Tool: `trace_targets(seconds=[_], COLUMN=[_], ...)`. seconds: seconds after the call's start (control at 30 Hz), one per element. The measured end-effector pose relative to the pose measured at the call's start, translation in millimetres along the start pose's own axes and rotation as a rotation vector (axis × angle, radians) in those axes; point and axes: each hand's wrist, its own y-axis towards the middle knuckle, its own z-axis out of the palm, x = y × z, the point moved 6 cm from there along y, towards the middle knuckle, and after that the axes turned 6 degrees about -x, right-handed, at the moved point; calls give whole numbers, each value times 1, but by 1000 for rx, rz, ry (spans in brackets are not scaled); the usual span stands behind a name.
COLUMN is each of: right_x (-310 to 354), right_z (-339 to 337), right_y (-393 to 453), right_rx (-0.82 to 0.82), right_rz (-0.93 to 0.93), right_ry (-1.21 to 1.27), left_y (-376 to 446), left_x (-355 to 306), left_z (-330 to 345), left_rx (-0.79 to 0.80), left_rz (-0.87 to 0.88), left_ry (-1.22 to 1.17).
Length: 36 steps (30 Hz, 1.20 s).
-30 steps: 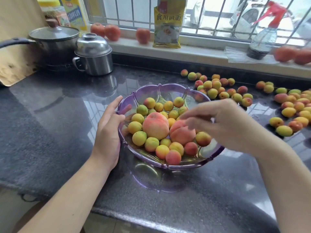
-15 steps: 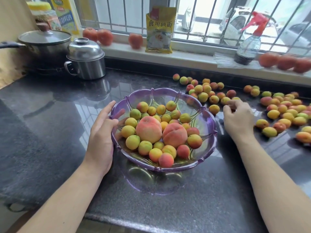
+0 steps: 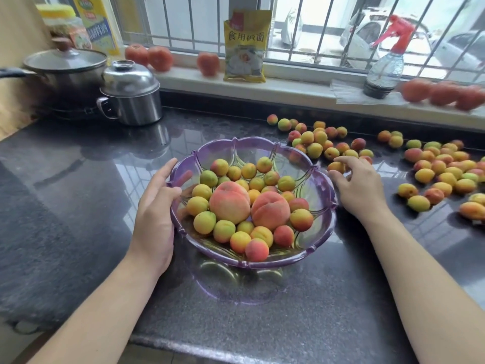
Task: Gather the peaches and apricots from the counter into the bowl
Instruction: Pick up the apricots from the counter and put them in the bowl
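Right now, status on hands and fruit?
Left hand steadying bowl rim. Right hand closing on counter apricot. Two peaches in bowl. Path clear.

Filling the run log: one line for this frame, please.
left hand: steadies rim of purple translucent plastic bowl | right hand: fingers reaching orange-yellow apricot on black counter | two peaches in bowl
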Motion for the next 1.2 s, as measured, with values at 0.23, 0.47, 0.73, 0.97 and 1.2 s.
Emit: trace_targets(seconds=[0.23,0.47,0.73,0.97,1.2], right_x=[55,105,108,108,103], right_z=[-56,-41,-35,-33,-34], right_y=[-10,-39,-27,-28,-29], right_rx=[2,376,413,506,533], right_rz=[-111,-450,-424,-436,-418], right_ry=[492,-62,-294,-235,-166], left_y=[0,2,3,4,4], left_x=[1,2,3,4,4], left_z=[-1,0,-1,-1,-1], left_rx=[-5,-11,-2,-1,-4], left_rz=[-8,-2,6,2,7], left_ry=[4,-3,-1,-5,-14])
